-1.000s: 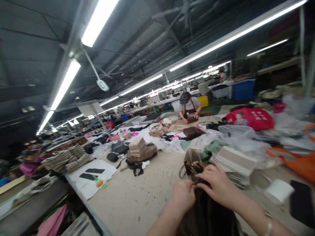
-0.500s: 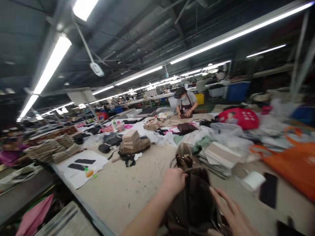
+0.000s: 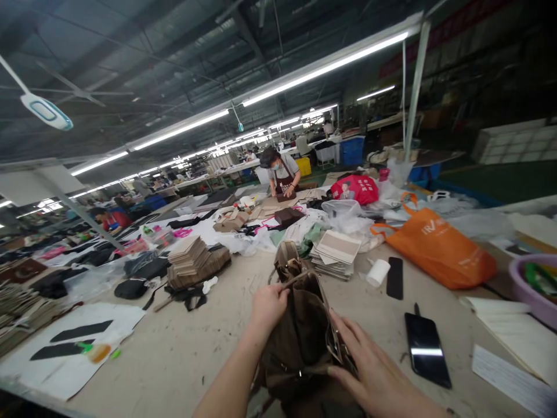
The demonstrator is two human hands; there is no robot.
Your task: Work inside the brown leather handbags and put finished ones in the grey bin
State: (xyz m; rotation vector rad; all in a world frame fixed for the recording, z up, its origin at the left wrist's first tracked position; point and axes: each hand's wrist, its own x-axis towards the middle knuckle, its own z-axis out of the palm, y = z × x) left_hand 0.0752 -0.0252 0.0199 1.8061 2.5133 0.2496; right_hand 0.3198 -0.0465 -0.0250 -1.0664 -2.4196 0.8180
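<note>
A brown handbag [image 3: 300, 337] lies on the long worktable [image 3: 209, 342] right in front of me, its mouth pulled open. My left hand [image 3: 267, 305] is closed on the bag's far left rim. Against the bag's near right side rests my right hand [image 3: 369, 371], fingers bent around the edge and pinching the rim. A second tan bag [image 3: 287, 261] stands just behind the brown one.
A black phone [image 3: 426, 348], a black strip [image 3: 395, 277] and a white tape roll [image 3: 378, 271] lie to the right. An orange tote [image 3: 435, 249], stacks of card pieces [image 3: 335, 252], [image 3: 191, 261] and plastic bags crowd the table. A person [image 3: 281, 174] works at the far end.
The view swung to the right. My right hand slid from the top of the bag down to its near right edge, and the bag's mouth has spread wider.
</note>
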